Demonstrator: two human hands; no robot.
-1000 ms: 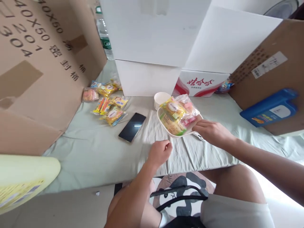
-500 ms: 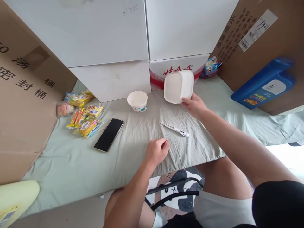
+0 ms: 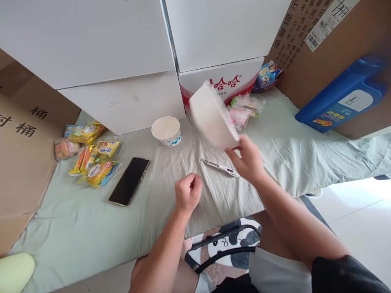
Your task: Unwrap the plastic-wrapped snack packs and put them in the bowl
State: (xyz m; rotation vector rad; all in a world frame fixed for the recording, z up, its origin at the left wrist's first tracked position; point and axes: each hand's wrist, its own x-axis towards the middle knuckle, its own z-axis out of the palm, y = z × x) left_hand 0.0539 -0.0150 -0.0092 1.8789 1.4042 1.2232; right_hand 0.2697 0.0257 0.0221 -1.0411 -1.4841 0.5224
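My right hand point(image 3: 249, 160) grips the lower corner of a white square container point(image 3: 210, 116), tilted above the cloth and blurred by motion. Just behind it lie several packets in clear and pink wrappers point(image 3: 246, 109), partly hidden by the container. My left hand point(image 3: 188, 191) rests on the cloth, closed in a loose fist with nothing visible in it. Between the hands is a slim white utility knife point(image 3: 218, 167). A white paper bowl point(image 3: 166, 131) with a blue print stands upright beyond my left hand. Left of that hand, a black phone point(image 3: 130, 181) lies flat.
Several snack packets point(image 3: 94, 152) lie on the left of the green cloth point(image 3: 82, 219). White boxes point(image 3: 116, 40) stand along the back. Brown cartons point(image 3: 27, 154) flank both sides. A blue bottle point(image 3: 342, 95) leans at the right, near a blue snack packet point(image 3: 267, 76).
My right hand has tilted the container and moved it slightly left. Wrapped packets now show on the cloth behind it. My left hand stays closed; the camera view has shifted.
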